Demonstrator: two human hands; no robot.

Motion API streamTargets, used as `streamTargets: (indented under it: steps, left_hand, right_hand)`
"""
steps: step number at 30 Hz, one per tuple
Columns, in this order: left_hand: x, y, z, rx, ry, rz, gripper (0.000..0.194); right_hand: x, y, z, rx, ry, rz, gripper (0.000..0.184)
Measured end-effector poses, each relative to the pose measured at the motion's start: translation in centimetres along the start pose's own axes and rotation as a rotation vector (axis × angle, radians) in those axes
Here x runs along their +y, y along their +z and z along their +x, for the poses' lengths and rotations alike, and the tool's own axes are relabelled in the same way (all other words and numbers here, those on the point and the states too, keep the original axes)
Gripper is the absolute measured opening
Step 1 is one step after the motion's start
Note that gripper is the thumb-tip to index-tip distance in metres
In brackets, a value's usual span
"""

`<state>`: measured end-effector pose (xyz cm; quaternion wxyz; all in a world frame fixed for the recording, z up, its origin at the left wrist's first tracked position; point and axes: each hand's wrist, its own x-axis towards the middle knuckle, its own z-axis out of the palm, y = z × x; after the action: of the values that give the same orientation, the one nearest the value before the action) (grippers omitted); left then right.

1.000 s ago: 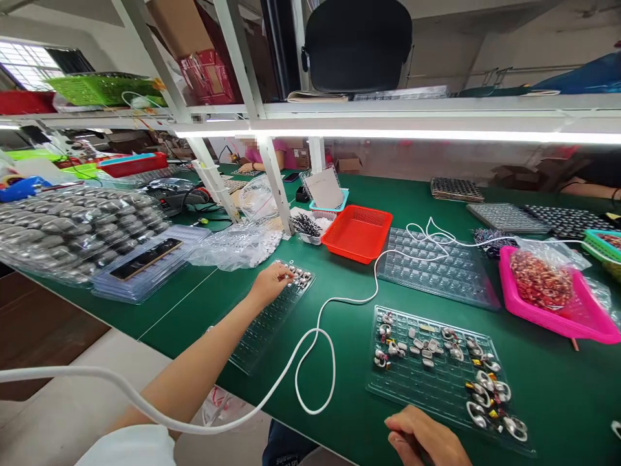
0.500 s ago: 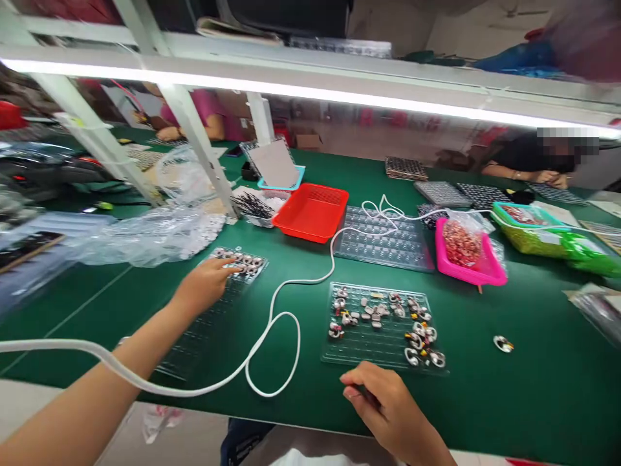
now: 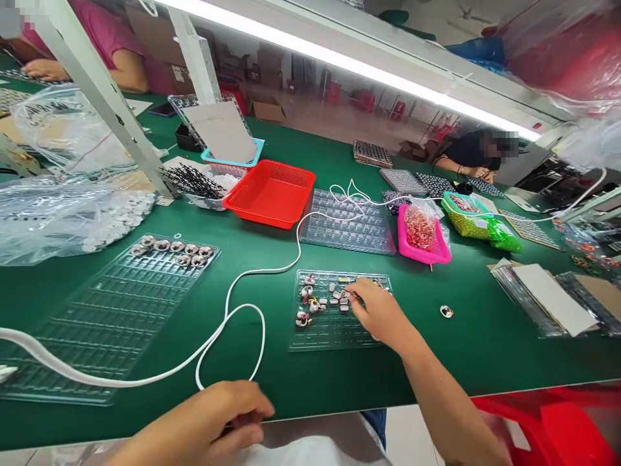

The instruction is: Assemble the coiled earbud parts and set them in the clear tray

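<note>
My right hand (image 3: pixel 373 307) reaches over a clear plastic tray (image 3: pixel 320 340), fingertips pinched together among small pale rounded blocks (image 3: pixel 334 301). Whether a block is between them is hidden. Ring-shaped parts with coloured bits (image 3: pixel 307 292) lie along that tray's left side; those on the right are mostly covered by the hand. Near the table's front edge hovers my left hand (image 3: pixel 223 414), fingers loosely curled, thumb apart, nothing visible in it. Further left, a long clear tray (image 3: pixel 121 310) carries several silvery ring-shaped parts (image 3: pixel 177 247) in its far rows.
A white cable (image 3: pixel 237 278) loops between the two trays. Behind them are a red basket (image 3: pixel 272 194), another clear tray (image 3: pixel 347 226) and a pink basket (image 3: pixel 427 252). One loose ring-shaped part (image 3: pixel 446 312) lies right. Co-workers sit across the table.
My left hand has drawn back from the long tray to the table's front edge. My right hand has moved forward onto the nearer tray's blocks. The view has shifted and tilted.
</note>
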<state>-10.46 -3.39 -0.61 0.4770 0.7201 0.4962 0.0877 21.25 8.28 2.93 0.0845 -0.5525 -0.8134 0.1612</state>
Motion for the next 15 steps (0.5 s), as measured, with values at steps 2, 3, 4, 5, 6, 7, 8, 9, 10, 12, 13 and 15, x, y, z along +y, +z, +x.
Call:
streamTargets:
  steps: [2,3,4,5,6,7,8,9,10,12,13,15]
  left_hand:
    - [1.3,0.5,1.9,-0.023,0.000,-0.014,0.026]
    - [1.7,0.4,2.6,-0.012,-0.006,-0.024,0.028]
    - [1.9,0.3,3.1,0.015,-0.015,-0.033,0.029]
    - [2.0,0.1,3.4,0.037,-0.020,-0.042,0.028]
    - [2.0,0.0,3.5,0.049,-0.023,-0.053,0.028]
    - [2.0,-0.1,3.6,0.057,-0.023,-0.065,0.027]
    - [2.0,-0.2,3.5,0.061,-0.021,-0.075,0.027]
    - [2.0,-0.2,3.4,0.062,-0.019,-0.084,0.026]
    - [2.1,-0.2,3.2,0.063,-0.016,-0.091,0.026]
    - [2.3,-0.1,3.1,0.065,-0.012,-0.095,0.025]
    - [2.4,-0.1,3.0,0.065,-0.012,-0.095,0.025]
    - [2.5,-0.1,3.0,0.059,-0.010,-0.106,0.025]
  right_hand:
    - [-0.9,0.0,2.4,-0.071,-0.005,-0.086,0.023]
    - [-1.3,0.2,3.5,-0.089,-0.017,-0.102,0.022]
    - [-1.6,0.4,4.4,-0.102,-0.033,-0.110,0.022]
    - [-2.0,0.7,5.2,-0.110,-0.049,-0.114,0.024]
    - [-2.3,1.1,6.0,-0.118,-0.065,-0.122,0.027]
    - [-2.6,1.5,6.6,-0.126,-0.081,-0.133,0.031]
    - [-2.9,1.8,7.2,-0.135,-0.096,-0.144,0.036]
    - [-3.2,2.1,7.7,-0.148,-0.112,-0.156,0.039]
    - [-3.4,2.3,8.1,-0.164,-0.129,-0.166,0.041]
    - [-4.0,2.4,8.5,-0.194,-0.162,-0.186,0.041]
    - [-4.2,2.4,8.6,-0.203,-0.173,-0.196,0.039]
    - [-4.4,2.3,8.5,-0.203,-0.182,-0.218,0.035]
